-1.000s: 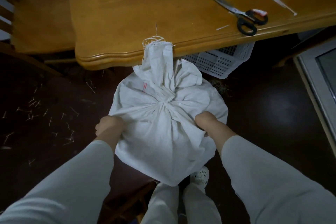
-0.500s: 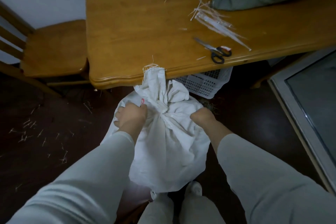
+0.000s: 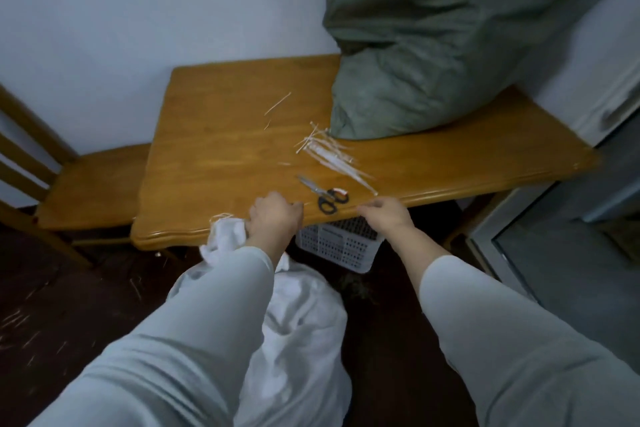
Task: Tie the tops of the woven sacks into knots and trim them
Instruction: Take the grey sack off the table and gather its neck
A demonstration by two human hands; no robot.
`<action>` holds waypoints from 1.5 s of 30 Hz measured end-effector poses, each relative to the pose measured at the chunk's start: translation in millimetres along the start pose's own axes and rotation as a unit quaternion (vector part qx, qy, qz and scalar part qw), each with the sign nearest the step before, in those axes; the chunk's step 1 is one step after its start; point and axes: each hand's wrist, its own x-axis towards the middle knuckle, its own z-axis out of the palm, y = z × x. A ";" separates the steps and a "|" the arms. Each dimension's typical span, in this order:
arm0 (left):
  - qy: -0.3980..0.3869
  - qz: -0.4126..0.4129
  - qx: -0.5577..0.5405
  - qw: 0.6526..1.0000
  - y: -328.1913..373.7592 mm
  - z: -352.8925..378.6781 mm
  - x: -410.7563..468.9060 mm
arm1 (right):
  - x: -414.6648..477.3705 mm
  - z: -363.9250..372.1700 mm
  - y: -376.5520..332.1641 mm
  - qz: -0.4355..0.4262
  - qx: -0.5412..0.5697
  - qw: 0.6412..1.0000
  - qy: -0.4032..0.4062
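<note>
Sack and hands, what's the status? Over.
Left hand grips white sack top. Right hand open, empty, near scissors. Nothing between them.

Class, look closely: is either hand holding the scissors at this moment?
No, the scissors lie on the table between the left hand, which grips the white sack, and the empty right hand.
</note>
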 end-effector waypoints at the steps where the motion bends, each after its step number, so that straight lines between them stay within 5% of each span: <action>1: -0.001 0.004 -0.001 1.000 19.7 3.9 -5.5 | 3.4 -20.8 3.4 -0.017 0.009 1.000 0.002; 23: 0.080 0.172 -0.100 0.977 342.1 -11.4 -14.8 | 81.5 -328.1 -6.5 -0.202 0.089 0.957 0.187; 36: 0.187 0.255 -0.210 0.925 472.8 -90.1 95.4 | 197.3 -430.9 -108.8 -0.194 0.097 0.929 0.300; 45: 0.178 0.260 -0.157 0.936 523.9 -107.3 157.8 | 256.0 -473.7 -135.1 -0.158 0.107 0.939 0.287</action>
